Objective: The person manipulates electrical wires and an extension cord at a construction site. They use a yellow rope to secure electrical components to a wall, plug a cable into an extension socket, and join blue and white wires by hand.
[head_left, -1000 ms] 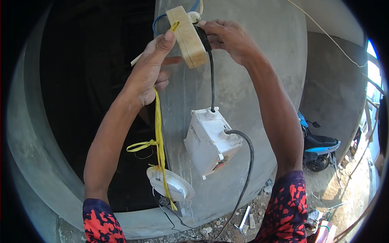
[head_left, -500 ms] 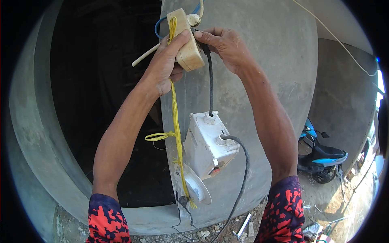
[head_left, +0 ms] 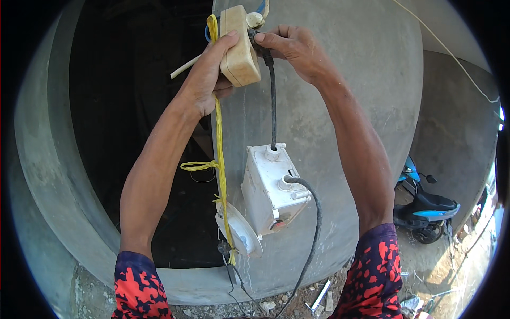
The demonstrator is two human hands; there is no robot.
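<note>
My left hand is closed around a cream socket block, thumb on its near side. My right hand pinches a black plug against the block's right face; how deep its pins sit is hidden. A round white plug is at the block's upper end. From the black plug a black cable runs down to a white plastic box against the wall. Yellow twine hangs below my left hand, alongside a round white dish-like piece.
A grey concrete wall curves beside a dark opening on the left. Another dark cable loops from the box to the rubble below. A blue and black scooter stands at right.
Both hands and the socket block have shifted slightly up and left in view. The twine and the round white piece have swung left. The black plug remains in my right hand.
</note>
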